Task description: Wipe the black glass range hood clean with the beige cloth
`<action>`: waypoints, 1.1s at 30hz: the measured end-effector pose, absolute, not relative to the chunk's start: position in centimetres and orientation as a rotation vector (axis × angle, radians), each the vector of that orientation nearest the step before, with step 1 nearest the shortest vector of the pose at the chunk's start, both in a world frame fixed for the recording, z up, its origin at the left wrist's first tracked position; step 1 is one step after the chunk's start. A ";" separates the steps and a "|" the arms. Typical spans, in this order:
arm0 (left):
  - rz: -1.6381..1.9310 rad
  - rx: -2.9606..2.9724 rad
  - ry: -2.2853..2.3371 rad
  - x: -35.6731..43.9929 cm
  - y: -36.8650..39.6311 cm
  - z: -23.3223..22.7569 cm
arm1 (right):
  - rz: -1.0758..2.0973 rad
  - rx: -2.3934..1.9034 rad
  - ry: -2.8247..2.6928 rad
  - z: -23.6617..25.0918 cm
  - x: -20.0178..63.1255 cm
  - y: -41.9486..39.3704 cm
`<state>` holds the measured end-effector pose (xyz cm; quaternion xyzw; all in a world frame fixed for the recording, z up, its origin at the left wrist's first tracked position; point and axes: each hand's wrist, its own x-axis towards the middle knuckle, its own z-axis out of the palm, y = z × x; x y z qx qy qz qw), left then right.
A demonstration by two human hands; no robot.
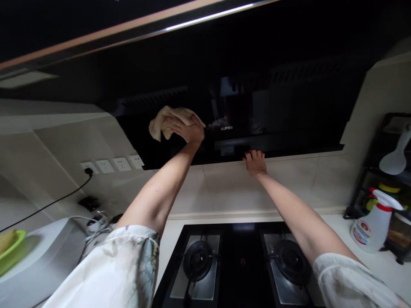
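Note:
My left hand presses a beige cloth against the glossy black panel of the range hood. The cloth is bunched up, and part of it hangs loose to the left of my fingers. To the right of this hand, the white SUPOR lettering shows on the panel. Lower down, my right hand has its fingers curled over the hood's bottom edge, below the lettering. Both arms reach up over the gas stove, which shows two black burners.
On the right stand a white spray bottle with a red collar and a black rack holding a white ladle. Wall sockets, one with a black plug, are at left. Below sits a white appliance carrying a green bowl.

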<state>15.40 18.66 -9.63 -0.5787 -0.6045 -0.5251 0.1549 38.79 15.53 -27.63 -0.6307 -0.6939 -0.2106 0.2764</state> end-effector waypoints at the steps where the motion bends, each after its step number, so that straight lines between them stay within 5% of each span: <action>1: -1.510 -1.631 -1.722 16.6 18.3 -10.2 | -0.557 -1.699 -1.867 -27.6 38.8 15.5; 13: -0.596 -2.187 -0.699 33.7 15.0 -12.5 | -0.523 -1.643 -1.872 -27.8 38.9 16.1; 19: -0.535 -2.222 -0.520 38.0 14.0 -12.7 | -0.466 -1.631 -1.934 -27.7 39.2 16.4; 26: -0.437 -2.210 -0.526 27.6 16.0 -13.1 | -0.546 -1.651 -1.884 -27.9 39.3 16.0; 33: -0.550 -2.200 -1.072 8.8 19.3 -15.9 | -0.603 -1.691 -1.854 -28.2 39.5 16.1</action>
